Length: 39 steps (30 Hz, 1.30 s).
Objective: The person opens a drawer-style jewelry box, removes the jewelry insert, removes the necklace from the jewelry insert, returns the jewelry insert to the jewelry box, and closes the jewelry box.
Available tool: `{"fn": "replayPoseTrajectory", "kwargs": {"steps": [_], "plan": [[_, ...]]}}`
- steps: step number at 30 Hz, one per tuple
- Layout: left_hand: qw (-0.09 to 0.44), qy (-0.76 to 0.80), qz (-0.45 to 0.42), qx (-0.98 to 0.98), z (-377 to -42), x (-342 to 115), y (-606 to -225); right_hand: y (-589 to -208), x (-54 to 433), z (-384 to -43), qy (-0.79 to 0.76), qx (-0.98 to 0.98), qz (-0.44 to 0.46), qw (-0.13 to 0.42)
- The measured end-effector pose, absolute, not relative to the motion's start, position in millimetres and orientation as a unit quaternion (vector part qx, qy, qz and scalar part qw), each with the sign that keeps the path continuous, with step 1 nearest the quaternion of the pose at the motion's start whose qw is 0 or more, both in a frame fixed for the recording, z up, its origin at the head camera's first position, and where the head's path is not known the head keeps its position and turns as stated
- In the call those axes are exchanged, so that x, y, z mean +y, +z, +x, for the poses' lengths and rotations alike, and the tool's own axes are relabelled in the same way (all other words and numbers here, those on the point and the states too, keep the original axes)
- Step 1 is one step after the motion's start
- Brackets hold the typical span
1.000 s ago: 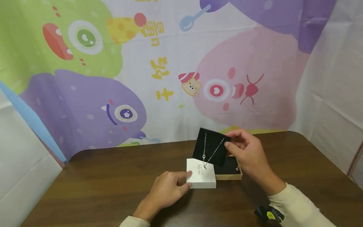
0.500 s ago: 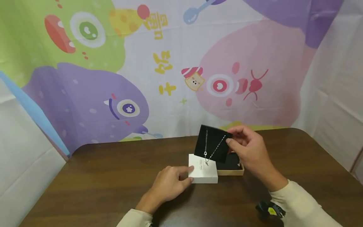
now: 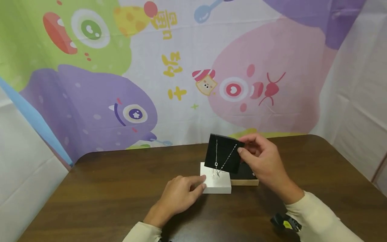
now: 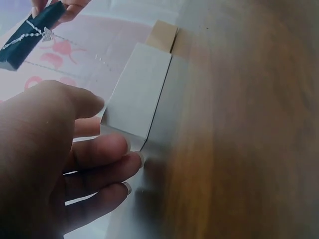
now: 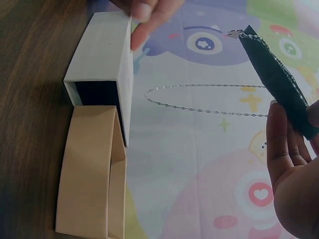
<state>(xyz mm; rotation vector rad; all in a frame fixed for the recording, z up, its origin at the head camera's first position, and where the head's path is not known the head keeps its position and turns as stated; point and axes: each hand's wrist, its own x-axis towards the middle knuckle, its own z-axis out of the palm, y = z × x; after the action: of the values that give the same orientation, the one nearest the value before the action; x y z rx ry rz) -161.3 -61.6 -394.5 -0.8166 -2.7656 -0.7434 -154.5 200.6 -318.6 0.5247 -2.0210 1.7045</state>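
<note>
My right hand (image 3: 264,161) pinches a black necklace card (image 3: 222,153) by its right edge, thumb in front and fingers behind. A silver chain necklace (image 3: 229,158) is looped over its face, with a small pendant (image 4: 47,35) at the lower edge. In the right wrist view, more chain hangs in a loose loop beside the card. The fingertips of my left hand (image 3: 181,195) rest at the left end of a white box sleeve (image 3: 216,185); the other fingers are relaxed. From the sleeve's right end sticks out a tan box tray (image 3: 245,182) with a black lining (image 3: 243,173).
The boxes lie on a dark brown wooden table (image 3: 121,188). Behind it hangs a cartoon-printed cloth (image 3: 181,124), close to the table's far edge. White cloth (image 3: 356,111) covers the right side. A black strap (image 3: 285,223) is near the right wrist.
The whole head view has shifted slightly. My right hand still holds the necklace card raised above the box, and my left hand stays at the sleeve's left end.
</note>
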Motion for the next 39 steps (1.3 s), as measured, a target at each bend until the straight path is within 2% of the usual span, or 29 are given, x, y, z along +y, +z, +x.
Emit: {"fn": "replayPoseTrajectory", "kwargs": {"steps": [18, 39], "plan": [[0.151, -0.191, -0.315, -0.917, -168, -63, -382, -316, 198, -155, 0.619, -0.724, 0.197, 0.230], [0.183, -0.187, -0.345, -0.902, -161, -60, -379, -325, 197, -154, 0.582, -0.750, 0.209, 0.233]]}}
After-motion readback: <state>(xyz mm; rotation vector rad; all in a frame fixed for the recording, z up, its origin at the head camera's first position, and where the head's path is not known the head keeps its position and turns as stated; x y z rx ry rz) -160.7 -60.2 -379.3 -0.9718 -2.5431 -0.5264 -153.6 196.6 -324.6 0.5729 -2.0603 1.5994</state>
